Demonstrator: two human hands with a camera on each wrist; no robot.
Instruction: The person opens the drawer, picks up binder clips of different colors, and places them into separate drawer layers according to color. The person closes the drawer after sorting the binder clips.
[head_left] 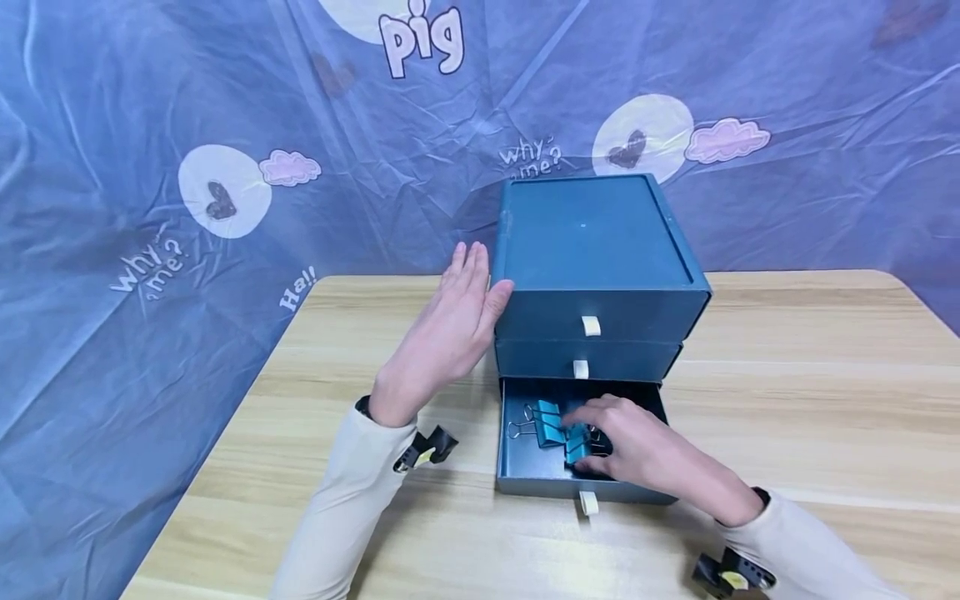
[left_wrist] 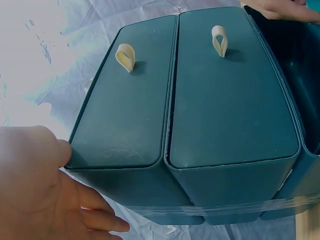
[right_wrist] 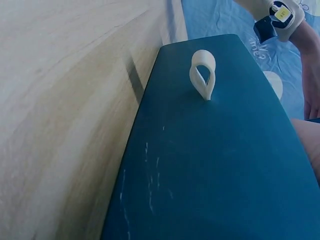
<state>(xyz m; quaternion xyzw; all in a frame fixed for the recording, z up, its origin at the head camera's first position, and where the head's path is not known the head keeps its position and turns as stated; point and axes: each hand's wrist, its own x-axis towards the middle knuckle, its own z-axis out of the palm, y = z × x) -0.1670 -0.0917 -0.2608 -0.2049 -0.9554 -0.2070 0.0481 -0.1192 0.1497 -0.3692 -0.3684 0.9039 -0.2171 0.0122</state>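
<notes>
A dark teal three-drawer box [head_left: 600, 237] stands on the table with its bottom drawer [head_left: 536, 485] pulled out. Inside that drawer lie teal binder clips; one binder clip [head_left: 549, 425] is on the left with its wire handles pointing left. My right hand [head_left: 637, 442] reaches into the drawer, thumb and fingertips around another binder clip [head_left: 577, 443] beside it. Part of that clip is hidden by the hand. My left hand [head_left: 450, 337], fingers straight, rests against the box's left side; the left wrist view shows its thumb at the box's edge.
The upper drawers are closed, each with a pale loop pull, such as the top pull [head_left: 591, 326]. Another loop pull [right_wrist: 202, 75] sticks out from the open drawer's front. A wood-grain table [head_left: 795, 400] lies beneath, and a blue printed cloth [head_left: 420, 150] hangs behind.
</notes>
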